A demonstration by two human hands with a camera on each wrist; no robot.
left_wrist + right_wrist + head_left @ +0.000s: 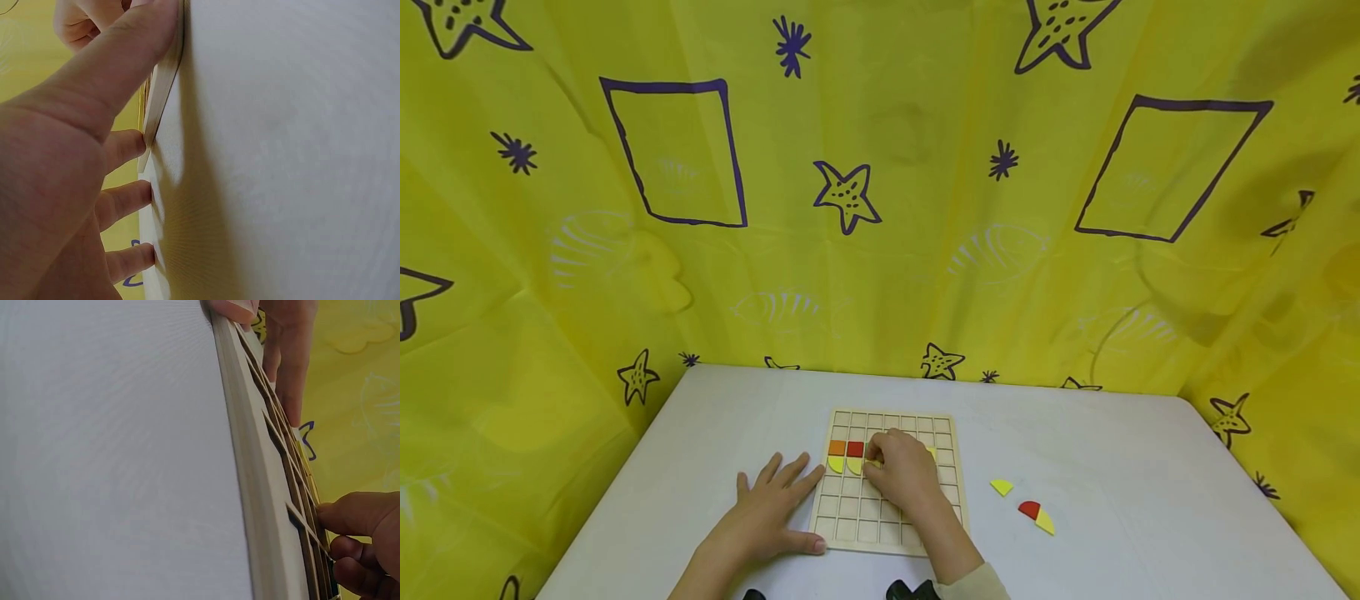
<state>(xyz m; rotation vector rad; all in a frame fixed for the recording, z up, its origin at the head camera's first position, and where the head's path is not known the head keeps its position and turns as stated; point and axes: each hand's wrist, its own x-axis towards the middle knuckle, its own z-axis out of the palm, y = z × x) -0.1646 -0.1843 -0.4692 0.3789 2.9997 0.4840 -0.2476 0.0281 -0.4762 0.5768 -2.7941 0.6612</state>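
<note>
A pale wooden grid board (842,529) lies on the white table. Its left part holds an orange square (837,448), a red square (855,449) and, below them, two yellow quarter-circle pieces (836,464). My right hand (906,471) reaches over the board with bent fingers, thumb and index closing around another yellow piece (874,462) in the third column. A sliver of green shows beside the index finger; the hand covers much of that row. My left hand (767,517) lies with fingers spread at the board's left side, its thumb (119,56) against the near corner.
Right of the board lie a loose yellow quarter-circle (1002,487) and a red piece (1029,509) touching another yellow one (1045,522). Black objects (912,591) show at the bottom edge. A yellow patterned curtain (895,275) encloses the table (1120,467) behind and at both sides.
</note>
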